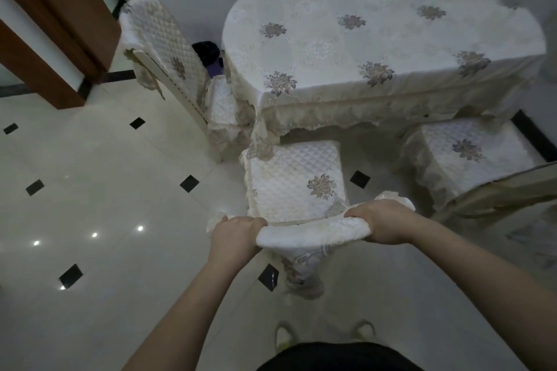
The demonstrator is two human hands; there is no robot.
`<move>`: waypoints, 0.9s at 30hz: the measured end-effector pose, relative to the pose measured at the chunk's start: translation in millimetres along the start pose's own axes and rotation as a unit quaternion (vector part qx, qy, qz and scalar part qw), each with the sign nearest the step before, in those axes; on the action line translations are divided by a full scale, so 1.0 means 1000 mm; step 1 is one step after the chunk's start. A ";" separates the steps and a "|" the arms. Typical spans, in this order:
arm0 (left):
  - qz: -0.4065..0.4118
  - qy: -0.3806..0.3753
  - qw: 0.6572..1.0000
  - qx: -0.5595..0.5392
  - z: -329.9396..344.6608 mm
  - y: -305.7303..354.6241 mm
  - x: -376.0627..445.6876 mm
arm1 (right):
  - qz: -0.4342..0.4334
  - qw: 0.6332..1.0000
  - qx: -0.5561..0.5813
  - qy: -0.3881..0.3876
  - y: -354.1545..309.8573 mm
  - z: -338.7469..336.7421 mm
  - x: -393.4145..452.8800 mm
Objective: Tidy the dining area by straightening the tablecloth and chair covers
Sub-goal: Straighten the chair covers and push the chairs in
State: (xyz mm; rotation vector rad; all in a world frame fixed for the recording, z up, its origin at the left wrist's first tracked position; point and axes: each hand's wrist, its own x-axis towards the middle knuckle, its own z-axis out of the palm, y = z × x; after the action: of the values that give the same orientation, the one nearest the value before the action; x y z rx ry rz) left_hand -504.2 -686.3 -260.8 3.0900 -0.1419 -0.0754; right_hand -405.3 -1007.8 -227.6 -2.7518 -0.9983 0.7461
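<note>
Directly below the camera, both hands clamp the bunched top of a quilted chair cover (304,232) on the nearest chair: the left hand (233,235) curls its fingers over the left end of the roll, the right hand (381,221) wraps round the right end. No writing or label can be read anywhere. Its fabric is cream satin stitched in small diamonds, with embroidered grey-gold flowers and a lace frill. The matching seat pad (297,181) lies just beyond the hands, tucked partly under the table edge. An oval tablecloth (382,39) of the same flowered cream cloth, lace-hemmed, drapes the table. Two more covered chairs sit at the left (168,54) and right (470,153) on a glossy pale tiled floor (99,196) with black diamond insets.
</note>
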 end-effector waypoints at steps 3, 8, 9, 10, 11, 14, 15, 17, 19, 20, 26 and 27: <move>-0.007 -0.004 1.000 -0.007 -0.001 0.003 -0.002 | 0.005 1.000 0.004 0.014 0.001 0.006 0.000; 0.000 -0.100 0.995 -0.018 -0.011 -0.005 -0.005 | 0.015 1.000 -0.015 0.022 0.015 0.003 -0.004; -0.028 -0.095 0.995 -0.017 -0.013 -0.006 -0.008 | 0.026 0.999 -0.017 0.016 0.021 0.003 -0.005; -0.061 -0.082 0.995 -0.023 -0.015 -0.005 -0.009 | 0.033 0.999 -0.022 0.013 0.025 0.003 -0.006; -0.084 -0.067 0.994 -0.030 -0.016 -0.004 -0.011 | 0.037 0.999 -0.024 0.015 0.026 0.003 -0.008; -0.081 -0.036 0.995 -0.034 -0.011 -0.002 -0.013 | 0.049 0.998 -0.002 0.040 0.019 0.005 -0.014; -0.077 -0.036 0.996 -0.032 -0.009 -0.002 -0.013 | 0.051 0.997 -0.002 0.052 0.015 0.004 -0.017; -0.071 -0.034 0.996 -0.032 -0.005 -0.001 -0.018 | 0.053 0.996 -0.007 0.073 0.010 0.006 -0.024; -0.051 -0.015 0.998 -0.030 -0.001 -0.001 -0.024 | 0.050 0.995 -0.020 0.085 0.006 0.011 -0.032; -0.038 -0.004 0.999 -0.027 0.002 -0.001 -0.028 | 0.045 0.994 -0.032 0.090 0.004 0.016 -0.036; 0.025 0.061 0.998 -0.024 0.010 0.010 -0.041 | 0.036 0.993 -0.037 0.106 0.005 0.038 -0.061; 0.031 0.065 0.997 -0.022 0.011 0.013 -0.041 | 0.038 0.993 -0.033 0.105 0.008 0.039 -0.065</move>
State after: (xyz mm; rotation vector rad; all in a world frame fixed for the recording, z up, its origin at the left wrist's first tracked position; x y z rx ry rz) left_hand -546.9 -696.0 -268.8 3.0311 -0.2274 0.1217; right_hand -462.6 -1056.8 -237.0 -2.8643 -0.8950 0.4264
